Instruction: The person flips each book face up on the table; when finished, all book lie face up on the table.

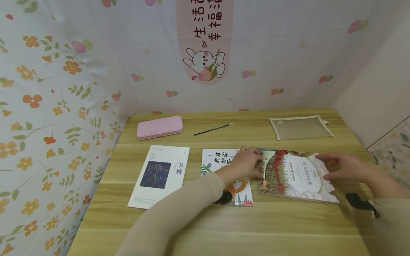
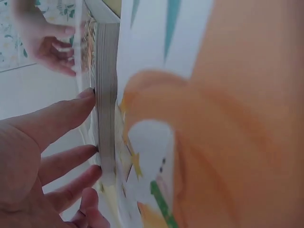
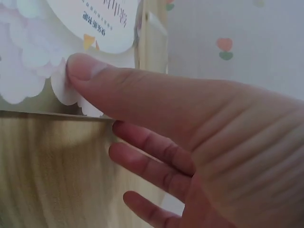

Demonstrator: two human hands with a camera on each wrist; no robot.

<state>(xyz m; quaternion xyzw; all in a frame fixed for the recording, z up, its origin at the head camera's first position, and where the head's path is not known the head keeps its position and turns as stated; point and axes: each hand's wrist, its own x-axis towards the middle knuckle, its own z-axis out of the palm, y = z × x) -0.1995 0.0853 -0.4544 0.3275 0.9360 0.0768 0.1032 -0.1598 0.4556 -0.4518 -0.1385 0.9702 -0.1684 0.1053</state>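
A landscape-format picture book (image 1: 301,177) with a pale oval title panel lies on the right part of the table, between both hands. The left hand (image 1: 243,163) reaches across a white picture book (image 1: 212,156) with orange artwork. Its thumb and extended fingertips touch the landscape book's left edge; the book's thick edge (image 2: 106,95) shows in the left wrist view. At the opposite end is the right hand (image 1: 349,170), its thumb (image 3: 90,69) lying on the cover near the edge. The other fingers (image 3: 137,156) extend beside that edge, loosely spread.
A white book (image 1: 174,156) with a dark picture lies at left on the wooden table (image 1: 224,227). Along the back are a pink case (image 1: 160,127), a black pencil (image 1: 213,129) and a mesh zip pouch (image 1: 301,128). Printed cloth (image 1: 144,46) hangs behind.
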